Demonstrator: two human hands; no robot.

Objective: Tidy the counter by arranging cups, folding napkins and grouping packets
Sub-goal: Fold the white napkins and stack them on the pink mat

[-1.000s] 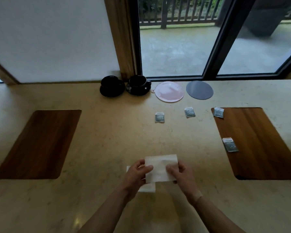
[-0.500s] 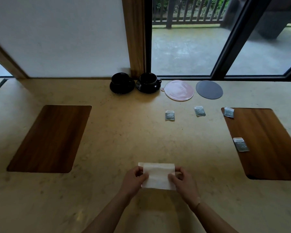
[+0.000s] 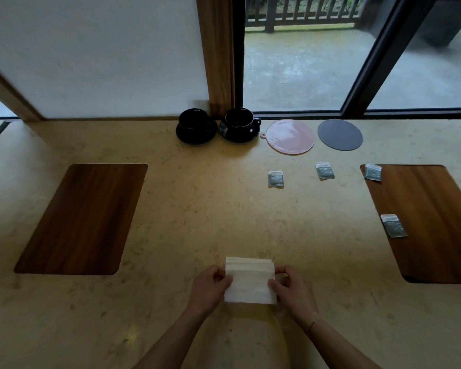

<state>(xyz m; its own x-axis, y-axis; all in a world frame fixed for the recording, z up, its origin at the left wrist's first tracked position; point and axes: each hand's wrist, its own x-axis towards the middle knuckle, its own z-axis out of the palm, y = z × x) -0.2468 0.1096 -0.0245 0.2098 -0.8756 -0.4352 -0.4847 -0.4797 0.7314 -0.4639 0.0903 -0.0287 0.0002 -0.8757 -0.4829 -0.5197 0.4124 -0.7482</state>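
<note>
A folded white napkin (image 3: 249,280) lies on the beige counter (image 3: 197,214) near its front edge. My left hand (image 3: 209,287) grips its left side and my right hand (image 3: 290,288) grips its right side. Two black cups on saucers, one (image 3: 196,125) beside the other (image 3: 240,123), stand together at the back by the wooden post. Several small grey packets lie scattered: one (image 3: 275,178) mid-counter, another (image 3: 324,170) to its right, a third (image 3: 373,171) on the right mat's corner, and one more (image 3: 394,225) on that mat's left edge.
Two dark wooden placemats lie flat, one at the left (image 3: 83,217), one at the right (image 3: 431,219). A pink round mat (image 3: 290,136) and a grey round mat (image 3: 339,134) sit at the back under the window.
The napkin's upper layer came down flat and square over the rest. My hands shifted from its lower corners to its left and right sides. The camera view moved slightly left.
</note>
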